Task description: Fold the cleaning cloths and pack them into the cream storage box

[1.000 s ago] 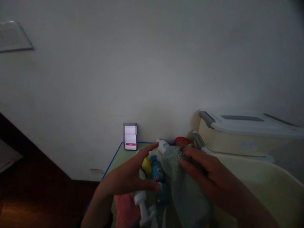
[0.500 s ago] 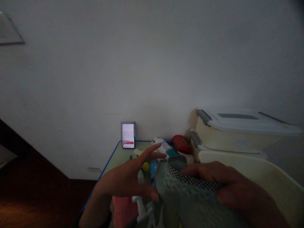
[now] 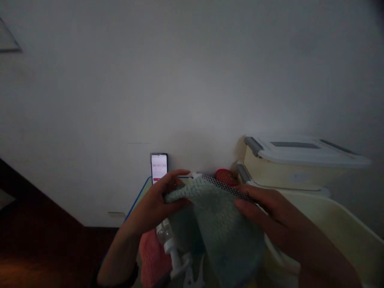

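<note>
A grey-green fuzzy cloth (image 3: 225, 224) with a black-and-white checked edge hangs between my two hands. My left hand (image 3: 159, 200) pinches its left end, fingers closed on the edge. On the other side, my right hand (image 3: 267, 208) grips the checked border between thumb and fingers. Below the cloth lie a clear pump bottle (image 3: 171, 244) with a white pump head and a pink cloth (image 3: 153, 256). The cloth covers much of the tabletop and the things on it.
A phone (image 3: 159, 168) showing a timer leans on the wall at the back of the blue-edged table (image 3: 138, 204). A red patterned container (image 3: 225, 176) stands behind the cloth. To the right are lidded storage boxes (image 3: 294, 172) and an open cream bin (image 3: 339, 224).
My left hand has gone from open and apart to pinching the cloth's left end. The cloth has been raised and spread between both hands, now hiding the blue bottle.
</note>
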`<state>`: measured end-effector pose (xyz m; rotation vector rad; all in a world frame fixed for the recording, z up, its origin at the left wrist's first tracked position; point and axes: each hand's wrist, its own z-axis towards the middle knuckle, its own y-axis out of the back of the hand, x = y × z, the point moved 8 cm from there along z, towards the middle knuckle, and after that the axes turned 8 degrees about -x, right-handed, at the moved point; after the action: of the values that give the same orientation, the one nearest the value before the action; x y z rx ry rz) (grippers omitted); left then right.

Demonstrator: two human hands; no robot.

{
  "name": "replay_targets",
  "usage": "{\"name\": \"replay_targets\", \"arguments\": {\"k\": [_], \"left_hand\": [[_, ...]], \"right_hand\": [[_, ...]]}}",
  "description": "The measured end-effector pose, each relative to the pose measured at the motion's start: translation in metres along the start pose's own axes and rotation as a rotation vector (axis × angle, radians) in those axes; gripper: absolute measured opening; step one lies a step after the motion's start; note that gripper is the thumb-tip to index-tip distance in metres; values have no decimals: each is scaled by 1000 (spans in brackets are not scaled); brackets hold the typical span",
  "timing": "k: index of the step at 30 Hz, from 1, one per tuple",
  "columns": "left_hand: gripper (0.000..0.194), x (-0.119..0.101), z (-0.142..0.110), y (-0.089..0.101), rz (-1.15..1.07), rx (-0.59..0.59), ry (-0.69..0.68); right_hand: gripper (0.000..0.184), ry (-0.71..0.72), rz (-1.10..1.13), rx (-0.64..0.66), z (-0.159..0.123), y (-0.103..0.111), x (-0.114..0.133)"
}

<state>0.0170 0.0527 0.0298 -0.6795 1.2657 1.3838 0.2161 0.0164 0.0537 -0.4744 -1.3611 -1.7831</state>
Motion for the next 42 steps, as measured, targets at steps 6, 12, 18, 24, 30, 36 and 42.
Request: {"name": "replay_targets", "arguments": {"k": [6,12,18,24,30,36,42], "left_hand": [[72,-7,-1,-3,-353,61,-15],[67,-9,-9,-16,-199,129,-63],[69,-16,-19,-22,24,124,-99],[88,-12,-22,-23,100,239,10],[34,2,-15,-22,182,307,98],[22,5,-8,-4,290,213,46],[17,20,0,17,81,93,89]], "right_hand": [[24,107,-192,69,7,-8,-9],[50,81,-107,258,-1,-24,0],[25,26,-94,231,5,-27,16],[18,38,28,-7,10,-5,14],[23,10,82,-105,10,3,7],[20,-34,124,-295,12,18,0],[19,-110,196,-443,10,28,-8]]}}
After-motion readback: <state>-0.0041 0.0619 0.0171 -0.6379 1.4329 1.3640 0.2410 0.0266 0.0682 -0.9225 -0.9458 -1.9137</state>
